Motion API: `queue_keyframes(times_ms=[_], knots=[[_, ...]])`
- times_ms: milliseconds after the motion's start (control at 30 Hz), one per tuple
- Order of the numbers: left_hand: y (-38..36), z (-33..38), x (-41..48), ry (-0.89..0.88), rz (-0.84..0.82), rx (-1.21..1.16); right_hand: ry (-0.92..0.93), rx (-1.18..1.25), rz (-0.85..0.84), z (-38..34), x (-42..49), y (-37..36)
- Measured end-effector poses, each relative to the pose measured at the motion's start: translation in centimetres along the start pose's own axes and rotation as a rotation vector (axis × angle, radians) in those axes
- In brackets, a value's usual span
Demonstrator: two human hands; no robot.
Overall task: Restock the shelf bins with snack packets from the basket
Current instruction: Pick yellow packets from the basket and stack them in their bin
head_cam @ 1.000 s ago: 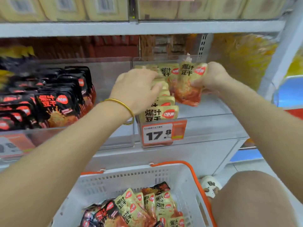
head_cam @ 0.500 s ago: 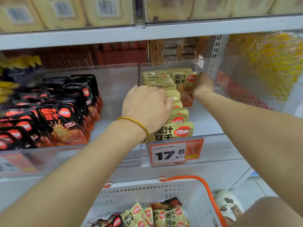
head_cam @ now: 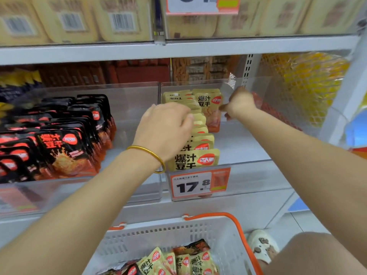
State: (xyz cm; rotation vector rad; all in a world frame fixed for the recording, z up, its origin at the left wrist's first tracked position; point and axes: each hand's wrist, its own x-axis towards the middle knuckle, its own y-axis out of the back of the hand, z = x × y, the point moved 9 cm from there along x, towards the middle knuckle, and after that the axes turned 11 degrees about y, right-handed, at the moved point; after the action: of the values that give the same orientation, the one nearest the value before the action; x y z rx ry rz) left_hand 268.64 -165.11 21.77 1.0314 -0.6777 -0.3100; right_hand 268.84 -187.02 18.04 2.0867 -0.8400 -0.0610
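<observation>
a: where is the yellow packet (head_cam: 210, 111)?

b: it stands up tall at the back of the clear bin (head_cam: 258, 173), just left of the right hand (head_cam: 240, 104) and touching it. its long side goes up and down.

a: is that hand holding it?

b: i think the thumb and fingers pinch its right edge, but they are small here, so i am not sure.

a: which hand is nearer to it?

b: the right one. the left hand (head_cam: 168, 128) is further left and closer to the person. it lies on the tops of the row of yellow packets (head_cam: 198, 158), fingers loose, gripping nothing.

a: so what comes next?

b: my guess is the packet must go down and a little left from the grip, to sit snug beside the back of the row.

a: and the others?

b: more packets lie in the basket (head_cam: 158, 231), far below both hands. the black packets (head_cam: 65, 147) sit off to the left of the left hand.
</observation>
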Motion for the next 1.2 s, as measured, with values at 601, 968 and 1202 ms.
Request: queue_keyframes(times_ms=[601, 968, 1202], knots=[[-11.9, -9.7, -20.4, -0.042, -0.423, 0.117, 0.138, -0.539, -1.299, 7.2, -29.4, -25.6], [-14.0, -13.3, -21.4, 0.089, -0.551, 0.193, -0.258, -0.277, -0.932, 15.0, -30.4, -33.8], [-14.5, -13.8, -20.6, 0.159, -0.643, 0.153, 0.127, -0.401, -0.999, 5.2, -25.7, -26.2]])
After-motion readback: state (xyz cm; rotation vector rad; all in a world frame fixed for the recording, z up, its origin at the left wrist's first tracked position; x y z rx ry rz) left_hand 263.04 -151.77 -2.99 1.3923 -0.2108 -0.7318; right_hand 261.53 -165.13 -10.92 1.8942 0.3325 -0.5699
